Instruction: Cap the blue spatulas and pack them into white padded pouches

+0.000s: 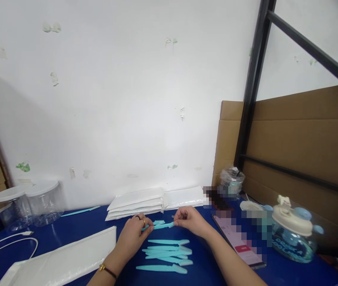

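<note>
My left hand (137, 230) and my right hand (189, 220) hold a turquoise eyebrow razor (163, 226) between them, one at each end, with fingertips pinched. The razor lies roughly level, just over the blue table. Short turquoise pieces (158, 222) show right behind it, partly covered by it. Nearer to me several more turquoise eyebrow razors (169, 252) lie in a loose row, some overlapping, their blade ends to the right. Rings and a dark bracelet with a gold bead are on my left hand and wrist.
White padded envelopes (139, 202) are stacked by the wall; another envelope (64, 258) lies at left. Clear jars (44, 202), a white cable (36, 242) and a razor (81, 210) are farther left. A phone (240, 242) and a drink bottle (294, 230) stand right, before cardboard (302, 147).
</note>
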The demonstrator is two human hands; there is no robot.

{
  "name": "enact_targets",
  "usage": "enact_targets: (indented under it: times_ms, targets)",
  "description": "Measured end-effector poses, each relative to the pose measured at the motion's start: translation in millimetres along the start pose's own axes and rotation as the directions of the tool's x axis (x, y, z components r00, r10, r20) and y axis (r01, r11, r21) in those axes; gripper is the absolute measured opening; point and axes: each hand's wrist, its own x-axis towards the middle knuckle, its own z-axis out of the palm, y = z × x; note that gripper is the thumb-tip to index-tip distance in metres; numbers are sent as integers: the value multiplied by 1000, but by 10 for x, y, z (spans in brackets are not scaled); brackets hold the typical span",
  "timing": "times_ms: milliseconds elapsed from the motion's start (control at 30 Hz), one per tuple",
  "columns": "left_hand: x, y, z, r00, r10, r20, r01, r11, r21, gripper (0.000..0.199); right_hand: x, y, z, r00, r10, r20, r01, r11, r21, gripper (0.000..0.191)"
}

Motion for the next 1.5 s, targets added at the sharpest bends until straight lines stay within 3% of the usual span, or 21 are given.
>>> enact_targets:
  times_ms: [267, 367, 433, 500, 600, 767, 867, 1033, 1133, 1233, 1300, 1400, 1500]
  targets:
    - [7, -343, 25, 996, -94, 3, 93, 986, 138, 18, 50, 179, -144, 988, 34, -151, -67, 973, -223, 6]
    - [-8, -331, 47, 994, -94, -48, 99, 989, 110, 16, 20, 138, -170, 981, -15, -195, -44, 954, -296, 5]
    - [-25, -247, 49, 997, -68, -43, 70, 996, 62, 17, -30, 67, -194, 989, -35, -141, -15, 939, -343, 5]
    - [-45, -141, 51, 999, -30, 13, 30, 1000, 10, 16, -87, -7, -219, 1000, -6, 12, 10, 930, -368, 10]
    - [-73, -18, 82, 996, 12, 91, -8, 999, -38, 19, -146, -71, -220, 976, 58, 211, 34, 912, -409, 20]
    - [-60, 19, 137, 984, -18, 175, 27, 998, -50, 10, -142, -37, -144, 955, 103, 277, 37, 887, -460, 16]
    - [-22, -61, 90, 986, -73, 153, 78, 997, -28, 9, -104, 29, -156, 968, 113, 223, -5, 901, -434, 12]
    - [1, -263, -37, 976, -209, 56, 209, 978, 5, 10, -34, 111, -220, 998, 59, -31, -66, 888, -455, 5]
    - [-19, -263, -47, 983, -185, -4, 185, 983, 9, 18, -49, 79, -218, 997, -25, -76, -18, 855, -518, 6]
    - [-47, -152, 0, 997, -65, 44, 67, 996, -57, 17, -107, 3, -192, 995, 58, 86, -16, 904, -427, 6]
    - [-64, -69, 44, 993, 3, 122, 9, 996, -93, 14, -146, -46, -165, 967, 126, 220, -33, 923, -384, 9]
    - [-84, 3, 93, 981, -12, 194, 26, 997, -72, 9, -177, -86, -108, 927, 186, 325, -49, 920, -388, 14]
    - [-83, 13, 101, 979, -66, 194, 77, 996, -51, 9, -171, -80, -51, 917, 197, 346, -52, 921, -387, 13]
